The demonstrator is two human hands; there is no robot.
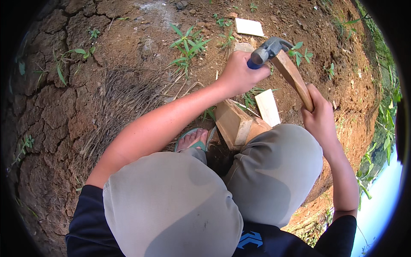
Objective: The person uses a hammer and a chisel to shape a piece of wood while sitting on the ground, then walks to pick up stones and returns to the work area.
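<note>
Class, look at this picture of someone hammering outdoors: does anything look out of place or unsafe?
Yes. The left hand sits right under the hammer head, closed on a blue thing whose kind I cannot tell. Loose wood offcuts lie scattered on the cracked dirt.

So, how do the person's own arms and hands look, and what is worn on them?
Both forearms are bare. The left hand and right hand wear no gloves, rings or watch. Dark navy short sleeves end above the elbows.

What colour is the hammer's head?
Grey metal; the hammer head shows best in the head view, above the left hand.
</note>
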